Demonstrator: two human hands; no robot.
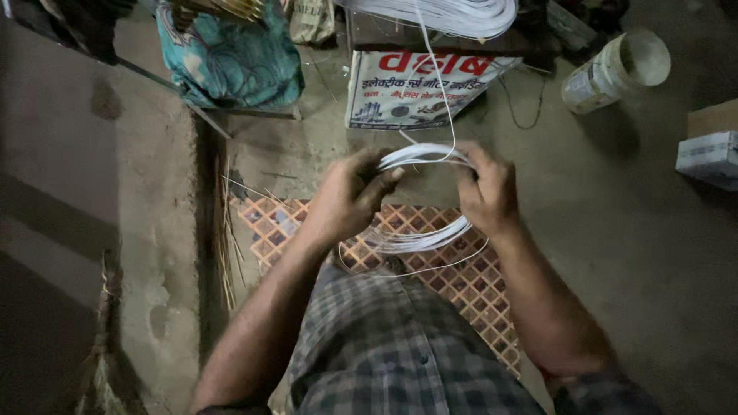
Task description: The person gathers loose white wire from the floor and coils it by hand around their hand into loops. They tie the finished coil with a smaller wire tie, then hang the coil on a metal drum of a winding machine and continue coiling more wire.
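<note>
**Coil of white wire, held over a patterned mat on a concrete floor**

Held item: coil of white wire (419, 196), a loop of many turns, gripped at both sides above the mat. Left hand (347, 198) closed around the coil's left side, thumb laid over the top turns. Right hand (486, 190) closed around its right side. One strand (438, 84) runs up from the coil to a larger bundle of white wire (450, 15) at the top edge of the view.

Surface: bare grey concrete floor (638, 230), dusty and dim. Orange lattice-patterned mat (477, 280) beneath the hands, partly covered by the person's checked shirt.

Surroundings: printed sign board (415, 88) lying beyond the mat's far edge; white plastic tub (611, 71) on its side toward the top right corner; cardboard box (711, 146) at the right edge; teal patterned cloth (231, 54) at upper left; thin sticks (227, 246) along the mat's left edge.
</note>
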